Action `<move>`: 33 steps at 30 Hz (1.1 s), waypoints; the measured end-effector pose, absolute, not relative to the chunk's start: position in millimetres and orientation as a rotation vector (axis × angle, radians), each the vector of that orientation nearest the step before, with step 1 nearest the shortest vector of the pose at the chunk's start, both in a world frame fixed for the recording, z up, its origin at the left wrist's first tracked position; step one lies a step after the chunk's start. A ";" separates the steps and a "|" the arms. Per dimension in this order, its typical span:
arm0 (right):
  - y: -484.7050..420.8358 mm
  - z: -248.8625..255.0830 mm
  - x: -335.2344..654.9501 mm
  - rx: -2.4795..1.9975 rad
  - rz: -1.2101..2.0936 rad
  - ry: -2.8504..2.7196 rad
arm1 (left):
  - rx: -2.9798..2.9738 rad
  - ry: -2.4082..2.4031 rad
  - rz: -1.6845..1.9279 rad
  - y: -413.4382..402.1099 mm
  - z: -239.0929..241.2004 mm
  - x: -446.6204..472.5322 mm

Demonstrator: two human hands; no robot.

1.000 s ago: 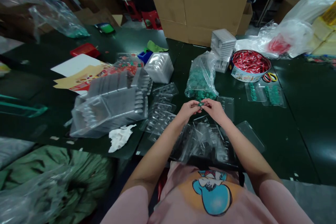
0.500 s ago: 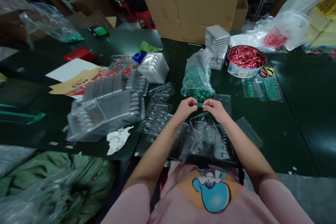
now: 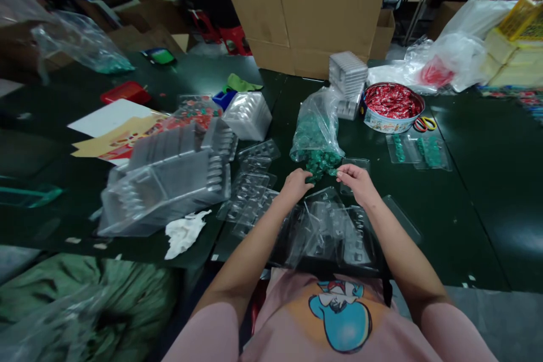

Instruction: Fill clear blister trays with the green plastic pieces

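A clear plastic bag (image 3: 316, 119) lies on the dark table, its mouth toward me, with small translucent green plastic pieces (image 3: 320, 163) spilling out. My left hand (image 3: 297, 185) is at the left edge of this spill, fingers curled together among the pieces; what they grip cannot be made out. At the spill's right edge, the thumb and fingertips of my right hand (image 3: 357, 182) pinch a small green piece (image 3: 333, 172). Just below my hands lie several clear plastic blister trays (image 3: 326, 226), overlapping. One more clear tray (image 3: 357, 164) lies partly behind my right hand.
Stacked clear trays (image 3: 165, 181) fill the left, with a crumpled white tissue (image 3: 184, 233) in front. A round tin (image 3: 392, 121) of red wrapped pieces, scissors (image 3: 424, 124) and trays holding green pieces (image 3: 431, 151) are at right. A tall cardboard box (image 3: 322, 17) stands behind.
My hands, earlier together on one small green piece, have moved apart to either side of the spill. More green pieces show outside the bag's mouth. The view has shifted slightly.
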State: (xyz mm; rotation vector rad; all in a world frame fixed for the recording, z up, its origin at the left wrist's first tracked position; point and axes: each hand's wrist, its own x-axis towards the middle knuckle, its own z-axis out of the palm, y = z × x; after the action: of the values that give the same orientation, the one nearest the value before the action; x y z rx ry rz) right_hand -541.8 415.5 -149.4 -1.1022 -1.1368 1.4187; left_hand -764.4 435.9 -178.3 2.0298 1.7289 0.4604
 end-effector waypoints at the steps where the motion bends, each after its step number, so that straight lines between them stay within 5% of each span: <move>1: 414.7 -151.2 -542.1 -1.108 1.415 -1.133 | 2.048 1.725 0.485 434.0 -176.2 -760.6; 8: 409.2 -151.7 -545.3 -1.068 1.520 -0.997 | 1.687 1.188 1.020 422.1 -146.8 -720.6; 22: 401.2 -147.2 -534.1 -1.145 0.953 -1.467 | 1.383 0.984 1.130 422.3 -141.0 -697.3; 33: 402.0 -155.0 -530.2 -1.022 1.425 -1.380 | 1.313 0.847 0.895 421.2 -133.5 -712.2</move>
State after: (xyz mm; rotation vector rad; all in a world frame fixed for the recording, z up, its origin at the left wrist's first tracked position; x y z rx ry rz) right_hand -530.2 402.0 -155.0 -1.0219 -1.3796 1.4248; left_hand -712.2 421.2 -133.5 1.3131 0.8467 0.8948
